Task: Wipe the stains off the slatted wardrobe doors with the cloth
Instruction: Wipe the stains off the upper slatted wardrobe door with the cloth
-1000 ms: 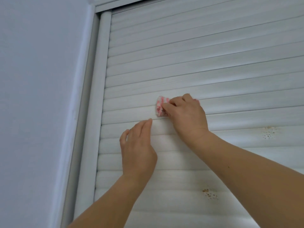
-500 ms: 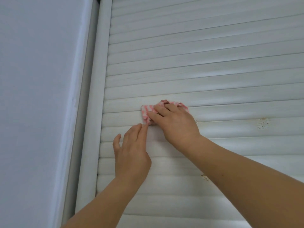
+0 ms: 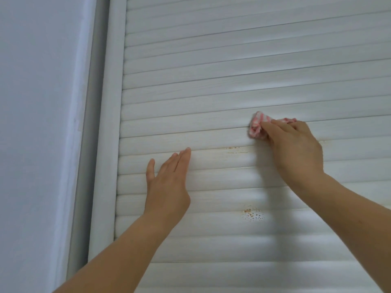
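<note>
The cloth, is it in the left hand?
No, the right hand grips the cloth against the door; the left hand lies flat, empty.

Left hand (image 3: 167,178) flat, right hand (image 3: 296,149) clenched

The white slatted wardrobe door (image 3: 232,81) looks like painted wood with a faint streaked grain, its rounded slats smooth and softly satin where the light falls. Brownish speckled stains (image 3: 252,214) dull the finish in patches. The crumpled pink-and-white checked cloth (image 3: 257,126) is soft woven fabric, matt. The pale plain wall (image 3: 36,123) beside the door appears flat, matt and painted.
</note>
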Demonstrator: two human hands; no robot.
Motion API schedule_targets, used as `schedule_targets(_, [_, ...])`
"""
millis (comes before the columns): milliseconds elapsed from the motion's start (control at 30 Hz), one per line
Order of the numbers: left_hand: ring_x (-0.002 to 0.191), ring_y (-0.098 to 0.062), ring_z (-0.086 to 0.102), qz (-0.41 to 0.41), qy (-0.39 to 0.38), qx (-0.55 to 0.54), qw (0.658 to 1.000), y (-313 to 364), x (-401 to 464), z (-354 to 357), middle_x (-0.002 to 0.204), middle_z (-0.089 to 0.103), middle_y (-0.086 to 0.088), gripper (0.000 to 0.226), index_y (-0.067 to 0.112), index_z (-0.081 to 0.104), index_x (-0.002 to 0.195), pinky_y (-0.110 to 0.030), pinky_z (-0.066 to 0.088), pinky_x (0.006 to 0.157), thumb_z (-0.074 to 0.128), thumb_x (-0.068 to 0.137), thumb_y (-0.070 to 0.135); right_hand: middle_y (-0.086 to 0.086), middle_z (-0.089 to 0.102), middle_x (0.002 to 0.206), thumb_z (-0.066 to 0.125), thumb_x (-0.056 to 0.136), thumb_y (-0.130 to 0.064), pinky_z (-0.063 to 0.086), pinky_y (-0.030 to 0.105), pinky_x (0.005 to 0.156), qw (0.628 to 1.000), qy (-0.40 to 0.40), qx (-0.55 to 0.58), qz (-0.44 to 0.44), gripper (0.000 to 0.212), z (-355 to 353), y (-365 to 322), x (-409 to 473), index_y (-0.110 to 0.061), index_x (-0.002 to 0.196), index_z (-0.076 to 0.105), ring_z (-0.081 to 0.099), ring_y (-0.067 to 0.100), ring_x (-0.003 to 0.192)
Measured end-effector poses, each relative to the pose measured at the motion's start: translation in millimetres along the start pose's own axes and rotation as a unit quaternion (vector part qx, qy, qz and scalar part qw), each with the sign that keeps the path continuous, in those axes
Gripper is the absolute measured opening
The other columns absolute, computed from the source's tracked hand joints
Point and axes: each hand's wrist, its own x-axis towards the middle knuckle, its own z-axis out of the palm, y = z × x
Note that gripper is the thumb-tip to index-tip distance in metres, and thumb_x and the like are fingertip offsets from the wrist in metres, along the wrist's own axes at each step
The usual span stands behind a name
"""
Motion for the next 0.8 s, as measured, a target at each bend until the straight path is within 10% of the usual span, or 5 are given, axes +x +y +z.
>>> schedule_targets(233, [0.126,-0.001,0.035,-0.041,0.002,-0.081,0.996,-6.4,3.4,-10.2,0.145,0.035,0.014,0.096,0.029,-0.005,0.149,-0.032,-0.008,0.114,0.042,0.076,-0.014,0.004,0.064,0.108,0.032,0.094,-0.016,0.039,0.035,0.072,0.991,-0.089,0.048,-0.084,0.037,3.2,-83.1,-5.6,-0.021,0.126,0.050,0.047,0.029,0.110])
schedule_targets(400, [0.110,0.005,0.041,-0.057,-0.002,-0.102,0.993,-10.6,3.5,-12.4,0.144,0.034,0.012,0.100,0.031,-0.003,0.149,-0.033,-0.001,0.114,0.044,0.073,-0.015,0.003,0.059,0.054,0.028,0.067,-0.013,0.045,0.026,0.053,0.986,0.005,0.054,-0.158,0.038,21.0,-115.1,-7.1,-0.013,0.064,0.066,0.058,0.025,0.057])
schedule_targets(800, [0.123,0.000,0.033,-0.030,0.016,-0.051,0.998,-10.5,3.8,-5.1,0.147,0.026,0.013,0.097,0.031,0.002,0.149,-0.035,-0.001,0.111,0.042,0.072,-0.012,0.002,0.067,0.080,0.070,0.079,-0.013,0.022,0.039,0.077,0.996,-0.041,-0.074,-0.010,0.012,-12.3,-3.1,-7.8,-0.024,0.083,0.072,0.055,0.033,0.088])
